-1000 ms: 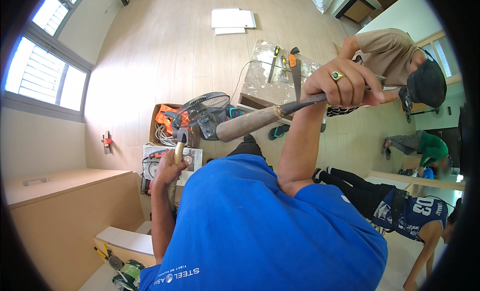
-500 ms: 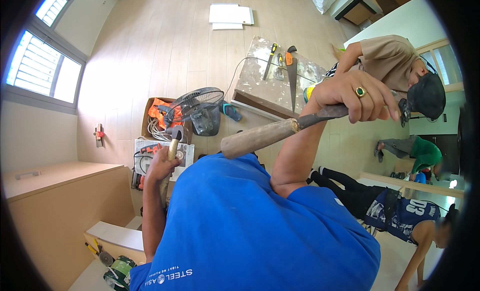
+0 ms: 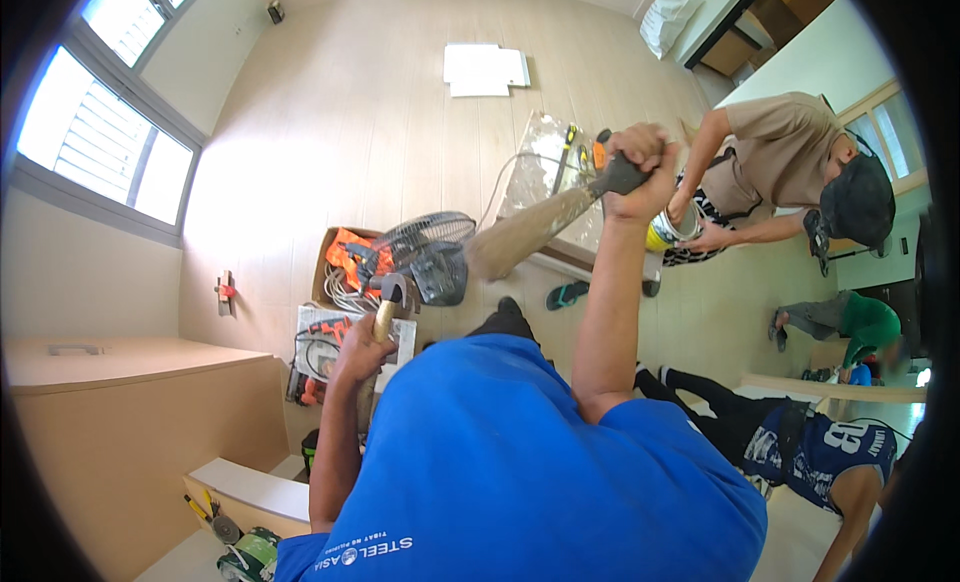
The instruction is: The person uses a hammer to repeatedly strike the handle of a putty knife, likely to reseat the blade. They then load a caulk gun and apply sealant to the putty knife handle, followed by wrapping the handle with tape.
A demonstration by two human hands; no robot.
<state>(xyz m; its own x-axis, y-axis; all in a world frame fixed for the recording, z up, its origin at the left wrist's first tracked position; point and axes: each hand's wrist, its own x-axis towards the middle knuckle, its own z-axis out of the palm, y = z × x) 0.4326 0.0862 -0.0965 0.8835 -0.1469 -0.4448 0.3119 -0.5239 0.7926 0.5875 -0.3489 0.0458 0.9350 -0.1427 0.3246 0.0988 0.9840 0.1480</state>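
My left hand (image 3: pixel 362 358) is wrapped round the wooden handle of a hammer (image 3: pixel 397 290), its dark metal head upward, above a tool case. Raised in front of my chest, my right hand (image 3: pixel 640 170) is closed round the dark metal part of a chisel (image 3: pixel 532 231). The chisel's thick wooden handle slants down to the left, its end blurred. Most of its metal is hidden in my fist. Hammer and chisel are well apart. Behind my right hand lies a paint-spattered work board (image 3: pixel 522 187) with a yellow-and-black-handled tool (image 3: pixel 567 152).
At right, a co-worker in a tan shirt (image 3: pixel 775 147) handles a yellow-labelled can (image 3: pixel 660 232). Two more people (image 3: pixel 825 437) are farther right. A fan (image 3: pixel 430 237) stands beside a box with orange cloth (image 3: pixel 350 272). Slippers (image 3: pixel 567 295) lie on the floor; a wooden cabinet (image 3: pixel 140 422) stands left.
My right hand has turned and moved left and slightly up, closing more fully round the chisel's metal. The left hand still holds the hammer. The co-worker's hands now show at the can.
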